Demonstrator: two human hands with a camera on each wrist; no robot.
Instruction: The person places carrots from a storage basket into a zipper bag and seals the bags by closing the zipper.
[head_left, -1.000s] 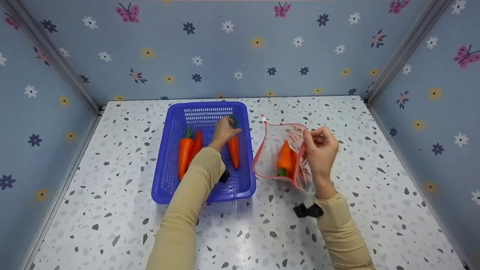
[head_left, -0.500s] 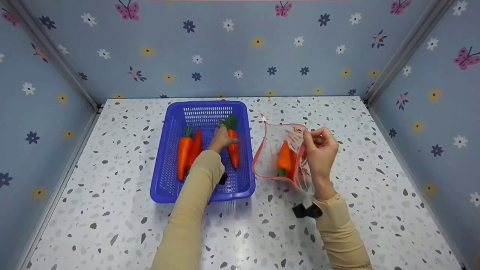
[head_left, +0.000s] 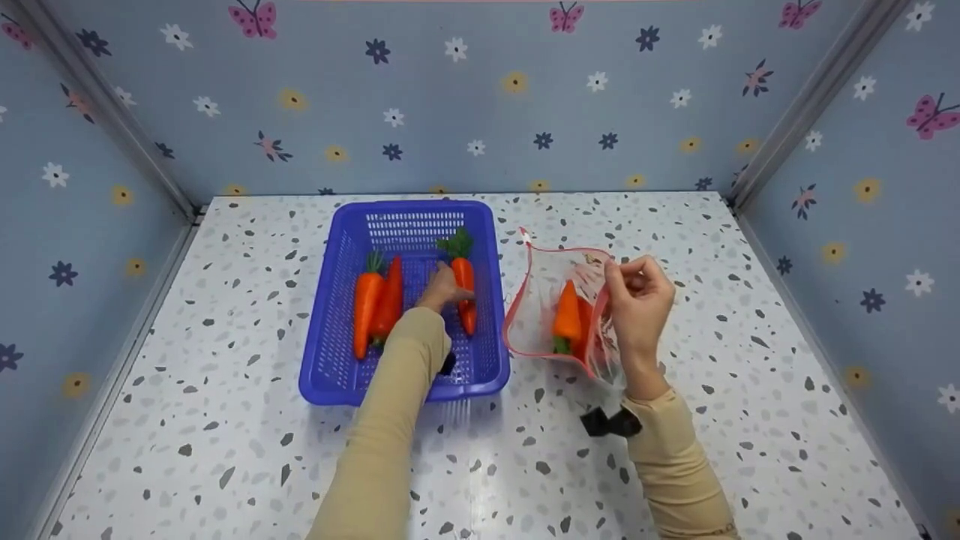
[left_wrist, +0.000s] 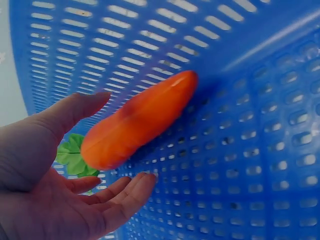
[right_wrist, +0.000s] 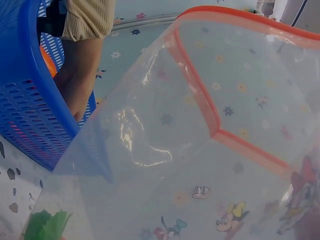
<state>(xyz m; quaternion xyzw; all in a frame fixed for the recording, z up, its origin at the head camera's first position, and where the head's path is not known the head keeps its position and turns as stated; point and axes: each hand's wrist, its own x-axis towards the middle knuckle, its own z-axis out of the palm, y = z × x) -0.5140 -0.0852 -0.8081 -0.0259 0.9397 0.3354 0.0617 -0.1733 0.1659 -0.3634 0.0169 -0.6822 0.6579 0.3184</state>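
Speckled table [head_left: 247, 450] before floral wall [head_left: 480, 97]; carrot [left_wrist: 140, 120] inside blue basket [head_left: 319, 337], right side: likely light, stiff, somewhat slippery; grasp thick body below leaves [left_wrist: 73, 156]. Left hand [head_left: 442, 289]: thumb, fingers apart astride carrot, no grip visible. Right hand [head_left: 640, 300]: pinching rim of clear bag [head_left: 540, 322]

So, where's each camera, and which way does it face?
Head: on the head, facing forward-down at blue basket and zip bag; left hand, right hand, sleeves show.
Left wrist: on that wrist, facing a carrot; left hand shows.
Right wrist: on that wrist, facing zip bag; left forearm shows.
Shared: head and left wrist show that carrot.
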